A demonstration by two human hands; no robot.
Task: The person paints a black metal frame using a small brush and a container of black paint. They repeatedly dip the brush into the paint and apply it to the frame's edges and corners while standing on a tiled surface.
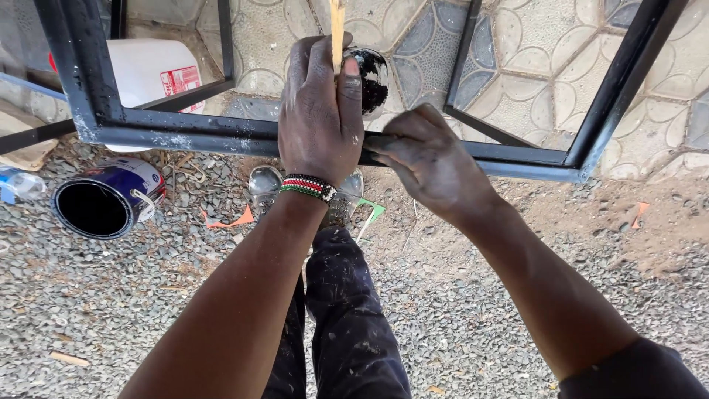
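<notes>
A: Left hand (319, 111)?
B: Closed around a pale wooden stick (337, 29), thumb up along it. The stick's top is cut off by the frame edge, its lower end hidden in the fist.
A: Right hand (432, 166)?
B: Fingers bunched and pinched against the black metal frame (185, 137), at 3 o'clock from the left hand. Can't tell if there's anything between the fingertips; they're dark and smeared.
A: That round thing behind the left hand?
B: A small pot with black paint (373, 74), at 1 o'clock of the fist, half hidden. Can't tell what holds it up.
A: Ground?
B: Open paint tin (109, 201) on its side at 9 o'clock, on gravel. White jug (151, 70) at 10 o'clock behind the bar, partly covered. Clear bottle (16, 185) cut off at the left edge. Shiny shoes (264, 186) mostly hidden under the wrist.
</notes>
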